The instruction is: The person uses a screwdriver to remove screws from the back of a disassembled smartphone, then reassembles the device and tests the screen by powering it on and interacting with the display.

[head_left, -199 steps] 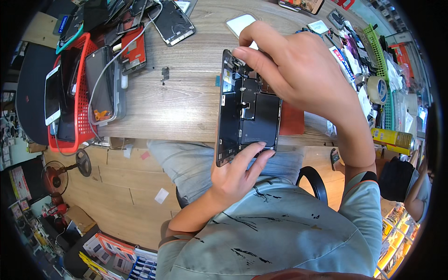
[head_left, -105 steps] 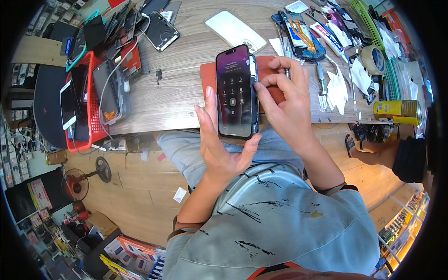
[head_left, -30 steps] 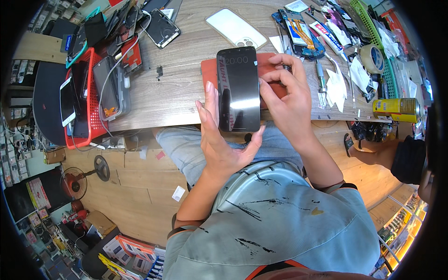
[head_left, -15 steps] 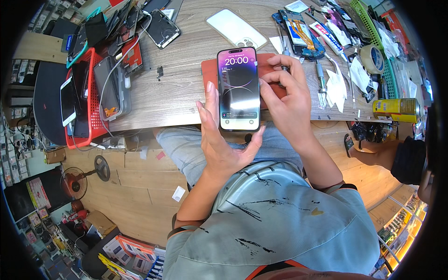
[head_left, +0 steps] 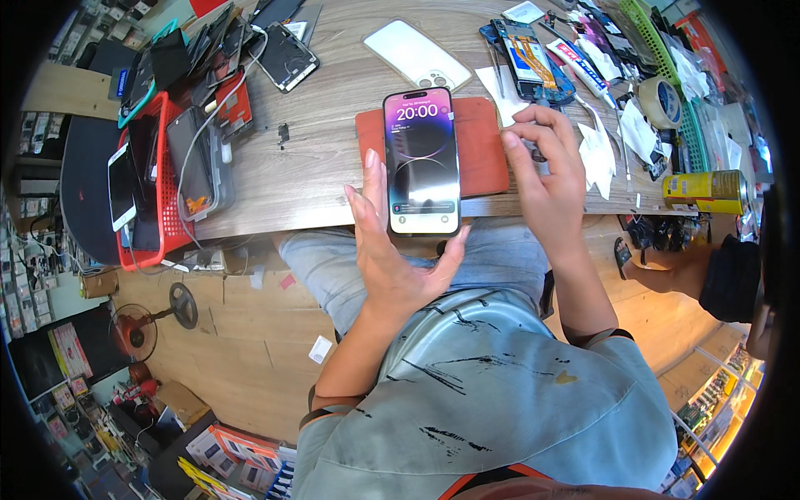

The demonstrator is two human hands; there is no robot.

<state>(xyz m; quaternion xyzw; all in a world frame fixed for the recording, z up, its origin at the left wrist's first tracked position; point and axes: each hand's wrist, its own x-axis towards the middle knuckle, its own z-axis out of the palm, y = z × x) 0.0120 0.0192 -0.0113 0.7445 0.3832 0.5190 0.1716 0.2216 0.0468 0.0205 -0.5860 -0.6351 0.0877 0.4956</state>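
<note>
My left hand (head_left: 388,250) holds a phone (head_left: 421,167) along its left and bottom edges, its screen lit with a lock screen. The phone is over a red mat (head_left: 483,150), with its lower end reaching past the desk edge. To the phone's right, my right hand (head_left: 542,183) is apart from it, fingers curled around a slim silvery tool (head_left: 538,153), mostly hidden. A white phone case (head_left: 408,50) lies behind the mat. An opened phone in a blue frame (head_left: 529,62) lies back right, beside a white tube (head_left: 583,71).
A red basket (head_left: 171,221) of phones and a grey cable stand left, near piled screens. Tape (head_left: 658,104), papers (head_left: 596,158) and a yellow can (head_left: 704,192) crowd the desk's right. A fan (head_left: 137,333) is lower left; another person's leg (head_left: 671,275) shows at right.
The phone screen went from keypad to dark to lit lock screen. In the last half second my right hand moved right, away from the phone, with the silvery tool.
</note>
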